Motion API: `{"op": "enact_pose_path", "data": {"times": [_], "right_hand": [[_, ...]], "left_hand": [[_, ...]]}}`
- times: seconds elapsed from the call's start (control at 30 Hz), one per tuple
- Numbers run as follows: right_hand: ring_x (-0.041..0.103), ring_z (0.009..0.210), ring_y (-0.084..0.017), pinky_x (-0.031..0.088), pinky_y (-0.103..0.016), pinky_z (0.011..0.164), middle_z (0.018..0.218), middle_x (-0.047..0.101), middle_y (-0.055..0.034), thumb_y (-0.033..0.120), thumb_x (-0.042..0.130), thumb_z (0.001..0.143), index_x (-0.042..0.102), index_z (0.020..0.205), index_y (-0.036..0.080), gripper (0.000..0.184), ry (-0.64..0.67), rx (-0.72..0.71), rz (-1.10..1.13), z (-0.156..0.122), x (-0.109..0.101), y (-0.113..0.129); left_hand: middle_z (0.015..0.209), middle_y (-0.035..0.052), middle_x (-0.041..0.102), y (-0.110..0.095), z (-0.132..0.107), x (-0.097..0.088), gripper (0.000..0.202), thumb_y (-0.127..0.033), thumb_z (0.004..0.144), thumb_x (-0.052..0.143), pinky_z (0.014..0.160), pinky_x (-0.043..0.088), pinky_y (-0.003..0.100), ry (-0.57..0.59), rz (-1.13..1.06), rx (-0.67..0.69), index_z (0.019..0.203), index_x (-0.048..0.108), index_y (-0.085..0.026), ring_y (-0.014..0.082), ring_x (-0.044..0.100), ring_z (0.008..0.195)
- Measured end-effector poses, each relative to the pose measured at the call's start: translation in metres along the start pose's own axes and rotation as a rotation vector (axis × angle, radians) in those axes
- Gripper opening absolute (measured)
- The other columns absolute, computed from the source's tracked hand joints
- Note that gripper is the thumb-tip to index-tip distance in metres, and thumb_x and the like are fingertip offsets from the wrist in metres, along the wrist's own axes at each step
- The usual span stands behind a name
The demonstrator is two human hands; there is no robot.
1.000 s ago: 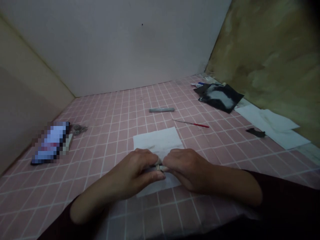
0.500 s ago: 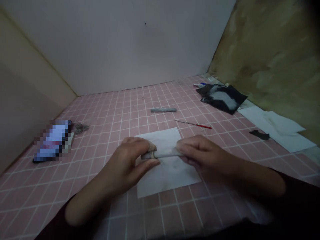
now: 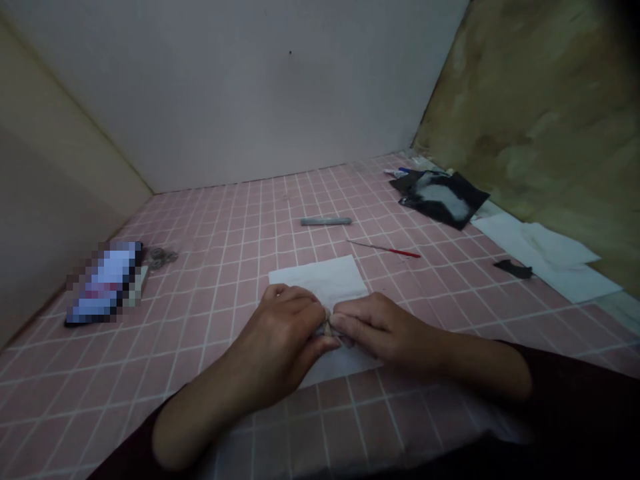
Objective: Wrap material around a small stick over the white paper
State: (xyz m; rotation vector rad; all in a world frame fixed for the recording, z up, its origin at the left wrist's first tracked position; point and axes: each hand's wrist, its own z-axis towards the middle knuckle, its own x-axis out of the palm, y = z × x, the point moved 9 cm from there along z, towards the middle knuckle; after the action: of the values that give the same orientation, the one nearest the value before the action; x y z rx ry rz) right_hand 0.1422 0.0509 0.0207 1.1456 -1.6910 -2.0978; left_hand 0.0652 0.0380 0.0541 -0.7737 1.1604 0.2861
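Pink tile top (image 3: 210,400). L hand (image 3: 280,337) & R hand (image 3: 377,327) close together, both pinched on small pale roll (image 3: 327,328), mostly hidden, just above white paper (image 3: 320,277). Farther on: grey stick (image 3: 326,221), thin red-handled rod (image 3: 395,251), black sheet (image 3: 440,198) & white sheets (image 3: 555,260) by R wall (image 3: 540,100).

Tile surface (image 3: 210,300) pink, white grid lines; paper sheet (image 3: 315,277) white; sleeve (image 3: 565,393) dark maroon.
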Motion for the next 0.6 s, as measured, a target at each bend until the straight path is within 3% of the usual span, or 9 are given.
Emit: {"op": "enact_pose_path", "data": {"times": [0.13,0.3,0.5,0.6], "right_hand": [[0.031,0.039,-0.006,0.023,-0.02,0.041,0.042,0.038,0.0069,0.036,0.044,0.091,0.05,0.059,0.016,0.038,0.038,0.302,0.449,-0.001,0.008,-0.025],[0.022,0.035,-0.004,0.019,-0.019,0.039,0.036,0.032,0.0091,0.035,0.053,0.085,0.05,0.056,0.015,0.035,0.02,0.469,0.76,-0.008,0.016,-0.036],[0.017,0.035,-0.005,0.015,-0.02,0.038,0.037,0.026,0.0107,0.039,0.051,0.086,0.045,0.058,0.018,0.036,-0.004,0.396,0.756,-0.006,-0.008,-0.034],[0.027,0.038,-0.007,0.023,-0.021,0.042,0.042,0.032,0.0082,0.038,0.041,0.092,0.047,0.063,0.018,0.036,-0.051,0.215,0.44,-0.005,-0.025,-0.019]], "left_hand": [[0.084,0.0069,0.066,-0.009,0.0,-0.009,0.015,-0.026,0.091,0.052,0.088,0.035,0.045,-0.134,0.143,0.074,0.082,0.056,-0.015,0.0246,0.059,0.098],[0.085,0.007,0.068,-0.013,-0.001,-0.014,0.01,-0.025,0.09,0.055,0.09,0.035,0.045,-0.192,0.197,0.105,0.087,0.057,-0.015,0.0252,0.06,0.101],[0.09,0.0059,0.068,0.006,-0.007,-0.028,0.007,-0.021,0.089,0.055,0.091,0.034,0.045,-0.22,0.216,0.036,0.094,0.057,-0.017,0.0258,0.058,0.106],[0.093,0.0059,0.067,0.019,-0.008,-0.034,0.011,-0.027,0.09,0.054,0.087,0.039,0.04,-0.189,0.086,-0.016,0.092,0.058,-0.017,0.0238,0.058,0.101]]}}
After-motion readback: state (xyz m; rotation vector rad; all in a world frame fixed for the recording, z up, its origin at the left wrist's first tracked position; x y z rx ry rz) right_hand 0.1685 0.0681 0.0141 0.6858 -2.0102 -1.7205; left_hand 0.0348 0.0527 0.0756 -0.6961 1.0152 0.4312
